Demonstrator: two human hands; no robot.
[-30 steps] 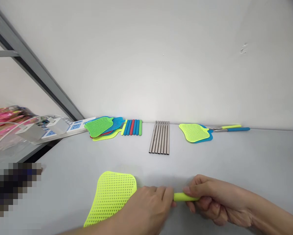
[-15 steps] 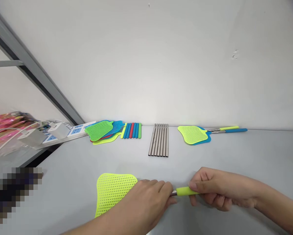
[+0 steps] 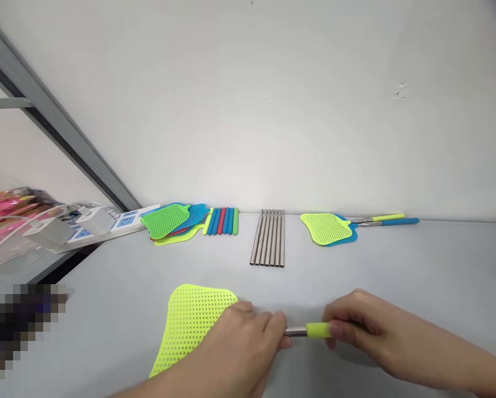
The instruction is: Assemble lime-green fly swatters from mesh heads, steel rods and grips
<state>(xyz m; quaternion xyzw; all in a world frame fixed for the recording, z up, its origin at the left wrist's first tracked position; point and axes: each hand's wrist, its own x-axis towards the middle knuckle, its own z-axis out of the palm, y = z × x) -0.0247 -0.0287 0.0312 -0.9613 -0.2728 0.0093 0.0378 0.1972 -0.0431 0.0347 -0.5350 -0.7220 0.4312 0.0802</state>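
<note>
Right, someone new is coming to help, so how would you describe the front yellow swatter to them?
On the grey table, look nearer than the metal tubes. There the yellow swatter has the left hand around its shaft and the right hand on its handle. It's the only one held; the other yellow swatter lies over a blue one by the wall.

Well forward of the table's (image 3: pixel 397 265) back edge, your left hand (image 3: pixel 250 337) closes around the steel shaft (image 3: pixel 296 331) of a yellow-green fly swatter (image 3: pixel 193 315), while your right hand (image 3: pixel 370 329) grasps its handle grip (image 3: pixel 317 330). Along that back edge, from the left corner, lie stacked swatter heads (image 3: pixel 167 220), a row of seven coloured grips (image 3: pixel 222 221), seven steel tubes (image 3: pixel 268 237) and two assembled swatters (image 3: pixel 324 229). A power strip (image 3: pixel 126 221) holding white chargers (image 3: pixel 94 221) sits by the back left corner.
</note>
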